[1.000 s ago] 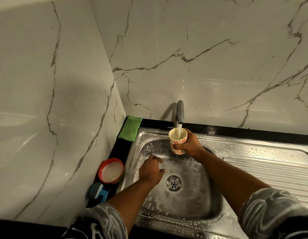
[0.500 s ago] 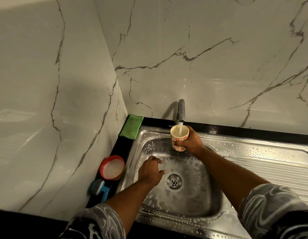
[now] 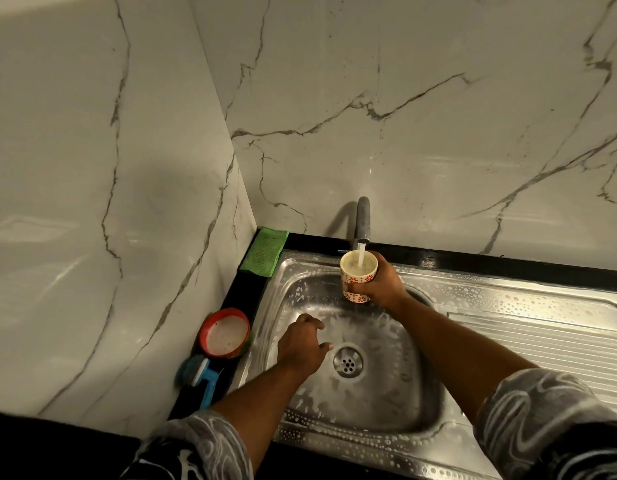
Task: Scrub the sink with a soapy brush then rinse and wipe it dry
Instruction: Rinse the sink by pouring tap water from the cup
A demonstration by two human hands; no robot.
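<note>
Rinse stage by the look of it: the right hand [image 3: 383, 285] is wrapped round a small patterned cup [image 3: 358, 271], upright under the running tap [image 3: 363, 220] and nearly full. The left hand [image 3: 300, 344] holds nothing, fingers loosely bent over the floor of the steel sink [image 3: 418, 382] beside the drain [image 3: 348, 362] (can't tell if it touches). Suds cling to the basin walls. A wet, full cup will be slippery and heavy-ish, and probably chips on steel, so I'd grip round the body and tip slowly. The blue brush [image 3: 199, 372] lies on the ledge left of the sink, by the red bowl [image 3: 224, 332]. The green cloth [image 3: 264, 251] sits in the back corner — soft, grab anywhere.
</note>
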